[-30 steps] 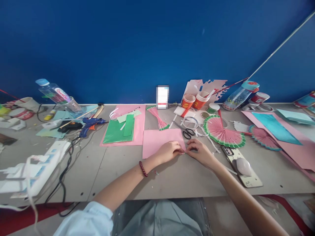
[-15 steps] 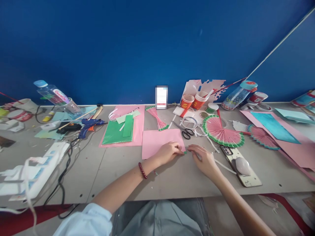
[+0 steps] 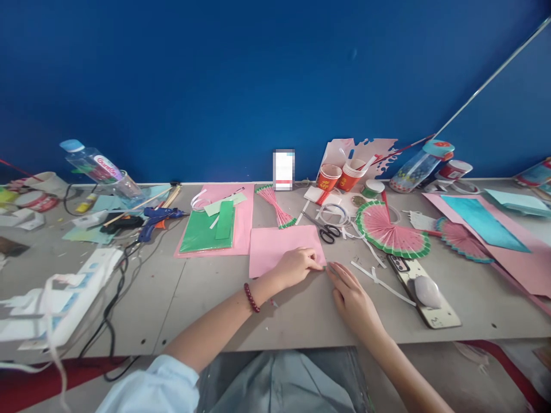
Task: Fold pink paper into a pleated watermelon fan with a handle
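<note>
A pink paper sheet (image 3: 275,244) lies flat on the grey table (image 3: 206,298) in front of me. My left hand (image 3: 297,265), with a red bead bracelet on its wrist, rests curled on the sheet's near right corner and pinches its edge. My right hand (image 3: 350,292) lies flat on the table just right of that corner, fingers stretched out towards it, holding nothing. A loose white paper strip (image 3: 381,281) lies to the right of my right hand.
Black scissors (image 3: 326,230), a watermelon paper fan (image 3: 390,229), red paper cups (image 3: 340,175) and a phone (image 3: 424,292) lie to the right. Green paper on pink (image 3: 209,229), a blue glue gun (image 3: 157,218), a bottle (image 3: 101,169) and a power strip (image 3: 55,301) lie left.
My right hand let go near the sheet's corner, drew back towards me and flattened on the table. The white strip now lies free. My left hand stayed on the corner.
</note>
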Motion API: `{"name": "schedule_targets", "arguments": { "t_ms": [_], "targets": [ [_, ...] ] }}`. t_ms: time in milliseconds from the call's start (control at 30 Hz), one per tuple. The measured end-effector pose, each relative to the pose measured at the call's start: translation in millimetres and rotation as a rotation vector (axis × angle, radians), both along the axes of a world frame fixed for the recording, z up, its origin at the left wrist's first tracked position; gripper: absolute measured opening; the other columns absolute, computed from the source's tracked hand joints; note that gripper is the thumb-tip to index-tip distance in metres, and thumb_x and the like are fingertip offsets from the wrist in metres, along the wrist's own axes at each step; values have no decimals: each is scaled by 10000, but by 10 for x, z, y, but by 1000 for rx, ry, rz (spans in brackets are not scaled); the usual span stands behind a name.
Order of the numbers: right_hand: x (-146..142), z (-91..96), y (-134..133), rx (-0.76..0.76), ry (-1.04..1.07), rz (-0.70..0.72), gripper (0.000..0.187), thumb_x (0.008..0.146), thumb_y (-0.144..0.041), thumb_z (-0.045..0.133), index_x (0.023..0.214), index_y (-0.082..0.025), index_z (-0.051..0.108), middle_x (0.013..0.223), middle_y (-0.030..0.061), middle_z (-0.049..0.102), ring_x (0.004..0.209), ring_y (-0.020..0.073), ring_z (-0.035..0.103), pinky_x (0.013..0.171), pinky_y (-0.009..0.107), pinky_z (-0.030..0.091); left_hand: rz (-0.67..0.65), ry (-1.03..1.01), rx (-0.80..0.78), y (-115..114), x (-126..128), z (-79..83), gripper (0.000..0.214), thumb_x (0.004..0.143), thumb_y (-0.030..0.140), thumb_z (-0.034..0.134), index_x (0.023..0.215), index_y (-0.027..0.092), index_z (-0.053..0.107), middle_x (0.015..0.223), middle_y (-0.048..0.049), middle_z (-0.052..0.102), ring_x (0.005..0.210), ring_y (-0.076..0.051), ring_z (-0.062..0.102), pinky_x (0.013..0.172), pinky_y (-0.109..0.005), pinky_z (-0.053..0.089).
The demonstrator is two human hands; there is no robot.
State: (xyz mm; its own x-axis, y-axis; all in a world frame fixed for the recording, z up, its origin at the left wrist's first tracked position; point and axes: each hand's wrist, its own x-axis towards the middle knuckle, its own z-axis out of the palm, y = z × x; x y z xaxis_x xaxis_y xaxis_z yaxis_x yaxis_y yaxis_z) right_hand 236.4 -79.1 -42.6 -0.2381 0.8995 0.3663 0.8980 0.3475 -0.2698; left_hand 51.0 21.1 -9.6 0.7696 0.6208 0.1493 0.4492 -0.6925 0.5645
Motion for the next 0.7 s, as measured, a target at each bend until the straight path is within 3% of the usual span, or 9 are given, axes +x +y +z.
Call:
{"name": "schedule_targets", "arguments": {
  "t_ms": [200, 400, 700],
  "targets": [
    [-75, 4, -45, 5, -15, -32, 482, 826, -95, 356, 1270, -156, 531, 1308, 110, 528, 1237, 247, 455, 999, 436, 452, -1, 9, -29, 12, 4, 7, 230, 890, 207, 500, 940, 256, 719, 855, -23, 600, 870, -145, 547, 706, -226, 400],
    [-129, 15, -99, 22, -49, 28, 534, 831, -86, 345, 1351, -164, 441, 1311, 98, 533, 1192, 213, 502, 975, 385, 470, -14, -55, -103, 23, 2, 51, 196, 876, 193, 524, 905, 213, 716, 837, -15, 613, 814, -131, 561, 693, -219, 404],
    [-171, 137, -79, -16, -174, 16, 541, 804, -74, 376, 1328, -170, 468, 1262, 82, 571, 1190, 222, 484, 1000, 408, 421, 122, -128, -266, 23, -23, 112, 123, 803, 282, 613, 820, 176, 671, 814, -19, 631, 710, -138, 559, 639, -239, 417]
  ]
}}
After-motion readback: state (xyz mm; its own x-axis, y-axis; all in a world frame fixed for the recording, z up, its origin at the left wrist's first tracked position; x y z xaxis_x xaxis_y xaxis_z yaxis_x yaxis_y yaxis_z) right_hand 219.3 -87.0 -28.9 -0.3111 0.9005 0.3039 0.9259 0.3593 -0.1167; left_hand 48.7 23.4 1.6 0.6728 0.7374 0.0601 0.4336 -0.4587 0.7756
